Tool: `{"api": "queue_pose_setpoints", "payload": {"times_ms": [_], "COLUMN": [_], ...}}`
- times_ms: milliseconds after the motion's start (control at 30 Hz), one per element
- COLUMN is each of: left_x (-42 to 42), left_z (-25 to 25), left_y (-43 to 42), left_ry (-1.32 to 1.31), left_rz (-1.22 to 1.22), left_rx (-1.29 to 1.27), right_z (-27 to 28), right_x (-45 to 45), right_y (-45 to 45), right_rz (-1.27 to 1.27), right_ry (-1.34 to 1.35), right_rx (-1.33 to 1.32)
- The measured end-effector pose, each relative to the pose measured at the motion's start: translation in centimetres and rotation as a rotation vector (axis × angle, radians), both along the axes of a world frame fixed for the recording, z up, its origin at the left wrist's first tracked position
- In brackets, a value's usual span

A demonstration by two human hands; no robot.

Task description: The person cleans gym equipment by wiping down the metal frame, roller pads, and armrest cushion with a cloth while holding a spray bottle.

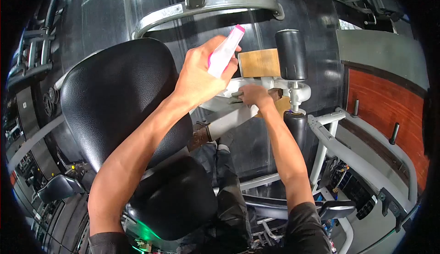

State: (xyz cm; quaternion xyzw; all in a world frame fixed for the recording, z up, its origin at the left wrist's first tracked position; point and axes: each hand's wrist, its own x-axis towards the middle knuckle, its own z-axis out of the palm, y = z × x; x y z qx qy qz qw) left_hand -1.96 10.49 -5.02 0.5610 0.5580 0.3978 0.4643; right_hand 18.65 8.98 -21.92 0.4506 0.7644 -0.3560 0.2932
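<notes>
My left hand [204, 68] is wrapped round a white bottle [226, 52] with a pink tip, held up over the machine. Lower and to the right, my right hand [255, 95] presses a greyish cloth [236, 98] on the light metal frame [229, 120] of the gym machine. Just beyond that hand are a wooden block [260, 63] and a black roller pad [291, 54] on a metal shaft. A large black padded backrest [121, 89] stands to the left of my left hand.
Below the backrest is a black seat [174, 199]. A curved metal bar [206, 5] crosses the top. At the right are a white metal frame [357, 155] and a red-brown panel [389, 116]. A second roller pad [294, 128] sits below the first.
</notes>
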Motion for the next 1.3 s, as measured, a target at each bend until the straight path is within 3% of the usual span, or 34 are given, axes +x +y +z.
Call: {"api": "queue_pose_setpoints", "payload": {"times_ms": [67, 133, 200, 233, 300, 333, 400, 433, 500, 600, 667, 800, 867, 900, 967, 1067, 1133, 1167, 1233, 1300], "left_x": [0.0, 0.0, -0.2, -0.3, -0.4, -0.3, -0.2, -0.3, -0.3, -0.2, -0.3, -0.3, -0.3, -0.3, -0.3, -0.2, -0.3, -0.2, -0.1, -0.1], "left_z": [-0.2, -0.4, -0.2, -0.1, 0.0, 0.0, 0.0, 0.0, -0.1, -0.1, -0.1, 0.2, 0.3, 0.1, -0.2, 0.0, 0.3, 0.2, 0.1, 0.0], "left_y": [0.1, 0.0, 0.0, 0.0, 0.0, 0.1, 0.1, 0.1, 0.0, 0.0, 0.1, 0.1, 0.2, 0.1, 0.1, 0.0, 0.1, 0.1, 0.1, 0.1], "left_ry": [-0.026, -0.001, 0.024, 0.047, 0.051, 0.048, 0.045, 0.047, 0.032, 0.031, 0.052, 0.037, 0.035, 0.033, 0.029, 0.016, 0.070, 0.033, 0.020, 0.009], "left_rz": [0.019, 0.015, -0.009, -0.029, -0.032, -0.035, -0.033, -0.029, -0.032, -0.038, -0.039, -0.027, -0.020, -0.027, -0.034, -0.034, -0.028, -0.021, -0.016, -0.004], "left_rx": [0.022, 0.080, 0.041, 0.005, -0.003, 0.000, 0.017, 0.033, 0.034, 0.029, 0.022, -0.032, -0.076, -0.020, 0.037, 0.021, -0.011, -0.003, 0.000, 0.002], "right_z": [-0.7, 1.3, 6.4, 5.7, 4.0, 4.1, -2.5, -1.4, 1.1, 4.5, 7.9, 5.3, 4.0, 3.7, 3.1, 2.5, 2.1, 1.9, 3.1, 3.4], "right_x": [-0.9, -4.7, -7.7, -7.8, -7.2, -6.2, -2.1, -2.4, -2.5, -7.1, -7.9, -6.4, -4.1, -3.8, -3.3, -7.6, -7.0, -6.8, -7.3, -5.0], "right_y": [-0.6, -1.7, -2.2, -2.7, -3.8, -2.5, -1.7, -1.0, 0.3, -1.3, -2.9, -2.7, -0.8, -0.1, 0.8, -1.9, -4.1, -4.2, -4.0, -0.7], "right_rz": [-0.052, 0.179, 0.163, 0.164, 0.026, -0.012, -0.247, -0.245, 0.080, 0.241, 0.041, 0.074, 0.038, 0.039, 0.027, 0.187, 0.041, 0.038, 0.064, -0.066], "right_ry": [-0.060, -0.008, 0.237, 0.244, 0.574, 0.577, 0.496, 0.499, 0.002, -0.117, 0.359, 0.646, 0.337, 0.339, -0.006, -0.105, 0.496, 0.491, 0.769, 0.500], "right_rx": [0.018, 0.052, -0.128, -0.133, -0.169, -0.290, -0.675, -0.674, -0.145, -0.111, -0.168, -0.258, -0.283, -0.281, -0.224, -0.073, -0.104, -0.097, -0.189, -0.641]}}
